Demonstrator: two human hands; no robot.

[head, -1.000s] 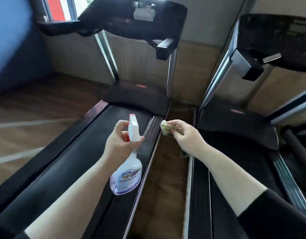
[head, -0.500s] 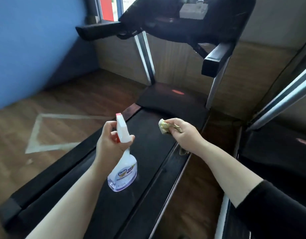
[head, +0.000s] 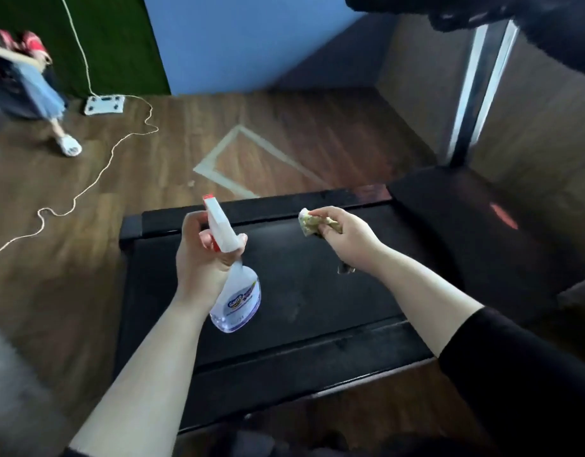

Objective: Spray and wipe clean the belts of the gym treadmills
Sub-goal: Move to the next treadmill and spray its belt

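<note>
Wood floor [head: 70, 275] w/ the treadmill [head: 317, 291] right under the left hand [head: 202, 255] grip, tape outline [head: 218, 148] just past it, white cord [head: 103, 169] + flat white gadget [head: 104, 104] way off left.

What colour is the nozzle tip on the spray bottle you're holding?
The nozzle tip is red, on a white spray head; the head view shows it clearly.

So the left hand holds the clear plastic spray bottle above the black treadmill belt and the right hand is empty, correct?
Not empty: the head view shows the right hand pinching a crumpled yellowish cloth. The left hand does hold the clear plastic spray bottle above the black treadmill belt.
</note>
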